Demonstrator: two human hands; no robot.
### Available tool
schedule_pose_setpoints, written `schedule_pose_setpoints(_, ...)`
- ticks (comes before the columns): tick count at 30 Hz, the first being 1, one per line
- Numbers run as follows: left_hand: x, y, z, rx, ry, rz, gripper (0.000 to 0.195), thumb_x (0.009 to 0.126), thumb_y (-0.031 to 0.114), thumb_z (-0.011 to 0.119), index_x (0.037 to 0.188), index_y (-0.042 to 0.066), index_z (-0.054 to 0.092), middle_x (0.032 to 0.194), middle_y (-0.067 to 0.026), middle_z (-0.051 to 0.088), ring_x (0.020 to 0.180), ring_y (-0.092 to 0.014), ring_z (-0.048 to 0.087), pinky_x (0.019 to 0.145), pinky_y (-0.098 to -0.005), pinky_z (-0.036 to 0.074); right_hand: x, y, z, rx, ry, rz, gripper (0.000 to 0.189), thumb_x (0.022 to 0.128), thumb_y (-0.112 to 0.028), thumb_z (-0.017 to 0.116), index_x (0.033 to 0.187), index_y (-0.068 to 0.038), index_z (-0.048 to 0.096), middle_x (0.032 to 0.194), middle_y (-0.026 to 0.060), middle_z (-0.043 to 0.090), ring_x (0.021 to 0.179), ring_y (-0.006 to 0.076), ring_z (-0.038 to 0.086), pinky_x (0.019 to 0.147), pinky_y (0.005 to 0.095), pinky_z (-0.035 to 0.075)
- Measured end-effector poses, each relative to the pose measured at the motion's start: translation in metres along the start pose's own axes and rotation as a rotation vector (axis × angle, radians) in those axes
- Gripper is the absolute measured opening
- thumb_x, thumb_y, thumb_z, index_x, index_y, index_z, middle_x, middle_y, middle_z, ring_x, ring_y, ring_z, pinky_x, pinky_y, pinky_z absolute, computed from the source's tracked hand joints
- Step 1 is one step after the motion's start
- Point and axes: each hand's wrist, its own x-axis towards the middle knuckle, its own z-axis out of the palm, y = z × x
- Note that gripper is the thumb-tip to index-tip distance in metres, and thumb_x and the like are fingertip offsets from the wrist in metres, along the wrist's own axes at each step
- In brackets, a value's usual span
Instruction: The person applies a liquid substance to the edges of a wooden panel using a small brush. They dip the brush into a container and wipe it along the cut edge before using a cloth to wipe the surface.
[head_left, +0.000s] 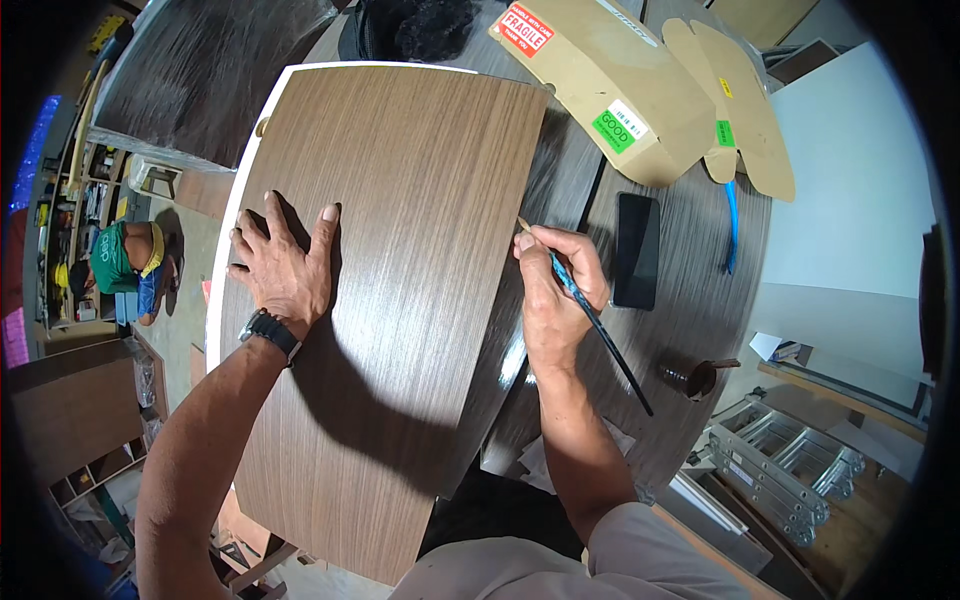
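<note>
A wood-grain laminate panel (390, 247) lies in front of me, with a white edge along its far left side. My left hand (283, 262) rests on its surface, palm down with fingers spread, and holds nothing. In my right hand (561, 281) is a thin paintbrush (600, 330) with a dark, blue-flecked handle. The brush's pale tip points up and left, at the panel's right edge; whether it touches the edge I cannot tell. A black smartphone (636, 251) lies to the right of that hand. Farther right and nearer me stands a small dark cup (688, 379) with a stick in it.
Cardboard boxes (615, 82) and a blue strip (731, 225) lie at the back right. A black bag (367, 30) sits at the back. Plastic-wrapped furniture (202, 75) is at the upper left. A person (127, 259) bends by shelves far left. A folded metal ladder (780, 465) lies lower right.
</note>
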Motion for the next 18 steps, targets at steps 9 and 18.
schedule_pose_setpoints(9, -0.0009, 0.0026, -0.0017, 0.013, -0.003, -0.023, 0.1, 0.09, 0.082, 0.038, 0.161, 0.012, 0.025, 0.161, -0.0319, 0.021, 0.152, -0.048, 0.013, 0.118, -0.0692, 0.009, -0.0017, -0.0054, -0.0016, -0.058, -0.025, 0.022, 0.01, 0.086, 0.005, 0.071, 0.095, 0.001, 0.068, 0.086, 0.0061, 0.069, 0.072, 0.0096, 0.061, 0.065, 0.0252, 0.05)
schedule_pose_setpoints(18, -0.0011, 0.0024, -0.0028, 0.024, -0.01, -0.02, 0.1, 0.091, 0.082, 0.038, 0.161, 0.012, 0.024, 0.161, -0.0314, 0.022, 0.152, -0.047, 0.014, 0.118, -0.0686, 0.01, -0.0063, -0.0046, -0.0029, -0.069, -0.029, -0.003, 0.012, 0.085, 0.007, 0.07, 0.095, 0.001, 0.067, 0.085, 0.0071, 0.069, 0.073, 0.0105, 0.063, 0.065, 0.0258, 0.05)
